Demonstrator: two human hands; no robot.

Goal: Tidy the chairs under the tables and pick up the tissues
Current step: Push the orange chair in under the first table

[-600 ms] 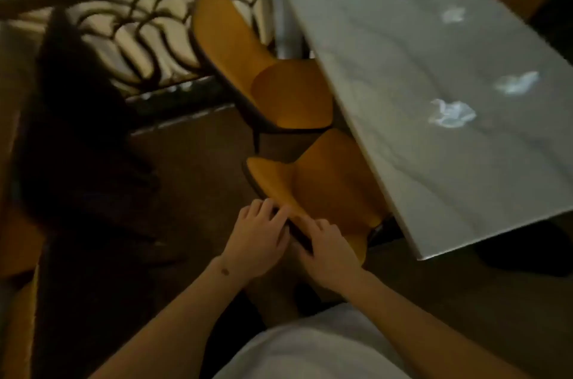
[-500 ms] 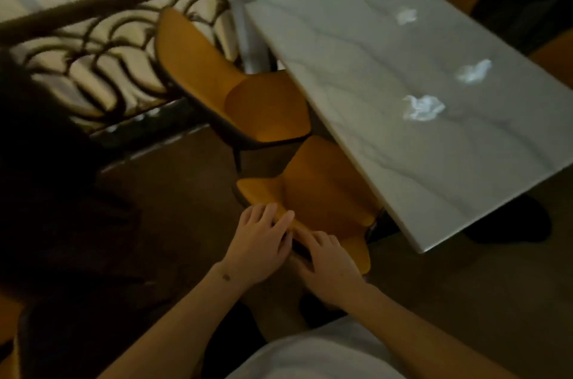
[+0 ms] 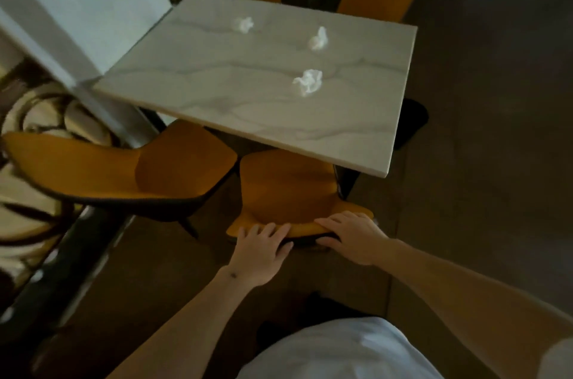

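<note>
While each hand, left hand (image 3: 259, 250), right hand (image 3: 353, 237), grips the near chair (image 3: 286, 189), four chairs, three tissues (image 3: 308, 82), one table (image 3: 248, 105).

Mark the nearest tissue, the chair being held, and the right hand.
Nearest tissue (image 3: 308, 82), head view, middle of the crumpled wad.
Held chair (image 3: 286, 184), head view, bare seat.
Right hand (image 3: 353, 234), head view, back of the hand.

A pale marble-patterned counter (image 3: 217, 90) with grey veins carries three crumpled white tissues: one toward the far side (image 3: 244, 24), one near the right edge (image 3: 319, 38), and the largest nearest (image 3: 308, 82), all apart
</note>
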